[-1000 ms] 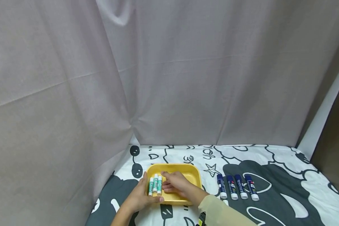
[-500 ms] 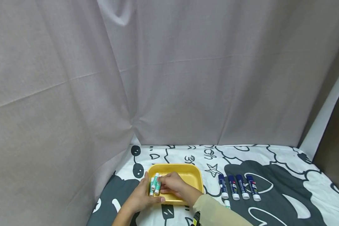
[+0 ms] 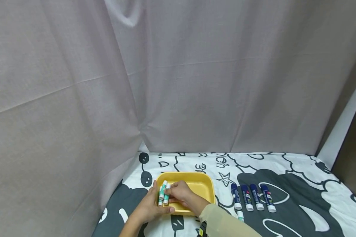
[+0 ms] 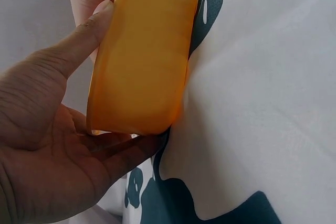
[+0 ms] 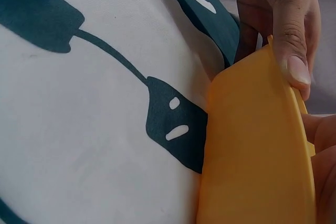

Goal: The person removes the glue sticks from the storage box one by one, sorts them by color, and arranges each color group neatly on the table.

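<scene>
A shallow yellow tray (image 3: 203, 186) lies on the patterned cloth. My left hand (image 3: 148, 206) grips its near left corner, thumb over the front rim and fingers along the side, as the left wrist view shows of the tray wall (image 4: 144, 61). Inside, at the left end, lie small green-and-white glue sticks (image 3: 163, 188), close together, one lying over another. My right hand (image 3: 182, 194) reaches in over the front rim and pinches the rightmost glue stick (image 3: 166, 198). In the right wrist view the tray wall (image 5: 252, 150) hides most of this hand's fingers.
Several dark blue glue sticks with white ends (image 3: 246, 197) lie in a row on the cloth (image 3: 284, 179), right of the tray. Just below them lies a small green-and-white glue stick (image 3: 240, 215), partly behind the right sleeve (image 3: 225, 222). A grey curtain (image 3: 190, 98) hangs behind.
My right fingers have moved left onto the glue sticks and taken hold of the rightmost one. The sticks have shifted, one now lying over another. My left hand keeps its hold on the tray.
</scene>
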A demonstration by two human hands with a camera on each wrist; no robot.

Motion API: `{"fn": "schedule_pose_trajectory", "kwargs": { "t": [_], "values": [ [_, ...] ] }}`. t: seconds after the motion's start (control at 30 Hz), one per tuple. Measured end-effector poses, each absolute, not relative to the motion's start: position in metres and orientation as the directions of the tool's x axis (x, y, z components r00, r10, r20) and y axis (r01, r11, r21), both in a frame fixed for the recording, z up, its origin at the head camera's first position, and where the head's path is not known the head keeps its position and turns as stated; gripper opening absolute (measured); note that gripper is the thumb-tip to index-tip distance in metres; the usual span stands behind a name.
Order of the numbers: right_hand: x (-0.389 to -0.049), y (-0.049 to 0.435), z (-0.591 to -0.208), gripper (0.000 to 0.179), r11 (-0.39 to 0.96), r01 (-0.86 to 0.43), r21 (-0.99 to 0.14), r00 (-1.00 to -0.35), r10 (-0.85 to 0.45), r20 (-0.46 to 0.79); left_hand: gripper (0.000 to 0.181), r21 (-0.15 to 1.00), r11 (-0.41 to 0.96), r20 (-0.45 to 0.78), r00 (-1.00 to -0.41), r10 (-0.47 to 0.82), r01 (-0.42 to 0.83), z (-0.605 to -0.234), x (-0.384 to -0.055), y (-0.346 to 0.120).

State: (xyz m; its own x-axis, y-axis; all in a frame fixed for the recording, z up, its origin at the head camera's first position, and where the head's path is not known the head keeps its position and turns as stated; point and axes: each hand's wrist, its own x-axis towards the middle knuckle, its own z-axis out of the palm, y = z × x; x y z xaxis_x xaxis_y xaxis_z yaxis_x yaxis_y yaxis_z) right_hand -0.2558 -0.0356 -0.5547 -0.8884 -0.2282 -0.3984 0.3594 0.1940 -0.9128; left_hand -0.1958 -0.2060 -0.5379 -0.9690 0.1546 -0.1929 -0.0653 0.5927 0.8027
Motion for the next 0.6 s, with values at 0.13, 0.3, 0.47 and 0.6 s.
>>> {"fn": "schedule_pose_trajectory", "kwargs": {
  "t": [0.13, 0.3, 0.47, 0.6],
  "values": [
    [-0.256, -0.036, -0.556, 0.028, 0.196, 0.352, -0.915, -0.891, -0.231, -0.392, 0.147, 0.809, 0.585, -0.19, -0.968, 0.163, -0.061, -0.538, -0.196, -0.205],
    [-0.256, -0.034, -0.555, 0.032, 0.203, 0.355, -0.912, -0.89, -0.224, -0.396, 0.148, 0.804, 0.59, -0.199, -0.969, 0.149, -0.074, -0.539, -0.196, -0.203],
    [-0.255, -0.029, -0.555, 0.033, 0.195, 0.342, -0.919, -0.894, -0.234, -0.382, 0.149, 0.801, 0.593, -0.197, -0.971, 0.139, -0.078, -0.54, -0.195, -0.204],
    [-0.257, -0.024, -0.556, 0.03, 0.181, 0.324, -0.929, -0.9, -0.243, -0.361, 0.15, 0.799, 0.597, -0.187, -0.972, 0.142, -0.067, -0.54, -0.195, -0.205]
  ]
}}
